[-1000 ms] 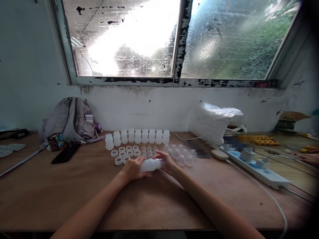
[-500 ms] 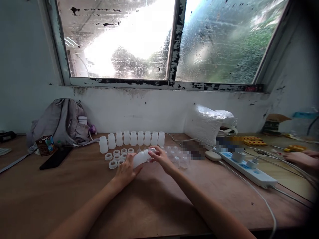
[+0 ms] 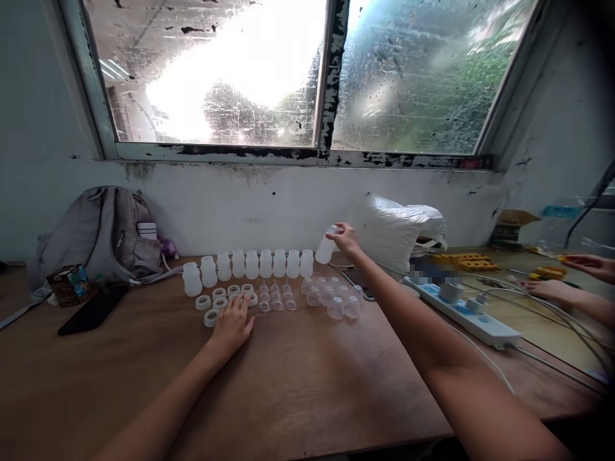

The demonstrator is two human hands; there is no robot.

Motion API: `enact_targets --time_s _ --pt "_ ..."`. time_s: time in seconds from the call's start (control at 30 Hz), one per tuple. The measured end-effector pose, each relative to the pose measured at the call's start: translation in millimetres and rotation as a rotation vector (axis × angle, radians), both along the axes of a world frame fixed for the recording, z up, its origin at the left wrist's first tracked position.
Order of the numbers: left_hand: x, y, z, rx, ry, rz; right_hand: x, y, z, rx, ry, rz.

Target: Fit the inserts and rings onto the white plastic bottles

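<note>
My right hand (image 3: 344,238) grips a frosted white bottle (image 3: 323,251) by its clear top. The bottle leans slightly, at the right end of a row of several similar bottles (image 3: 252,264). My left hand (image 3: 232,324) lies palm down with its fingers stretched out over several white screw rings (image 3: 204,302), hiding some of them. To the right of those fingers, small clear teat-like pieces (image 3: 276,296) stand in a tidy grid. Clear dome-shaped caps (image 3: 335,308) are grouped beside them.
A phone (image 3: 358,283) lies behind the caps. Further right are a white power strip (image 3: 466,314) with cables and a silvery bag (image 3: 408,230). A backpack (image 3: 106,224), a small box (image 3: 68,285) and a black phone-like slab (image 3: 91,310) sit at left. Another person's hands (image 3: 552,291) are at far right.
My right hand has carried the bottle away from the middle, back and right to the row's end. My left hand has let go of it and moved left onto the rings.
</note>
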State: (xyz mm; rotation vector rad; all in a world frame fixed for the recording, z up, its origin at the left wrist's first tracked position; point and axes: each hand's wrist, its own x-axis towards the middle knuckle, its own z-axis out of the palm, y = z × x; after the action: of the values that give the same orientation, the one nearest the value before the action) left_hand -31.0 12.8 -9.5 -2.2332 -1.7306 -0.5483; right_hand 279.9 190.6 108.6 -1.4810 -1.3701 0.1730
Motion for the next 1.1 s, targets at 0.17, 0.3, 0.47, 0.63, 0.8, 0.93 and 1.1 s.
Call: enact_targets --time_s 0.17,0.3,0.47,0.63,0.8,0.93,1.1 --pt "-0.3 -1.0 1.6 -0.032 0.024 0.013 1.4 13.0 -31.9 -0.145 -0.103 -0.035" --pt "-0.4 -0.6 1.3 -0.036 0.028 0.039 -3.2 15.8 -50.3 -0.181 -0.141 -0.017" --pt "-2.2 2.0 -1.8 -0.057 0.041 0.087 -6.2 16.0 -61.0 -0.159 -0.173 -0.034" --pt "-3.3 3.1 -2.0 -0.056 0.023 0.062 -8.8 15.3 -66.7 -0.166 -0.173 -0.041" --pt "-4.6 3.4 0.4 -0.035 0.004 0.030 -10.5 15.2 -72.6 -0.165 -0.144 -0.025" --pt "-9.9 5.8 2.2 -0.032 -0.023 0.037 -12.6 7.8 -67.4 -0.118 -0.184 -0.045" --pt "-15.9 10.2 1.4 -0.063 -0.001 0.051 -38.5 -38.5 -58.9 0.273 -0.437 0.028"
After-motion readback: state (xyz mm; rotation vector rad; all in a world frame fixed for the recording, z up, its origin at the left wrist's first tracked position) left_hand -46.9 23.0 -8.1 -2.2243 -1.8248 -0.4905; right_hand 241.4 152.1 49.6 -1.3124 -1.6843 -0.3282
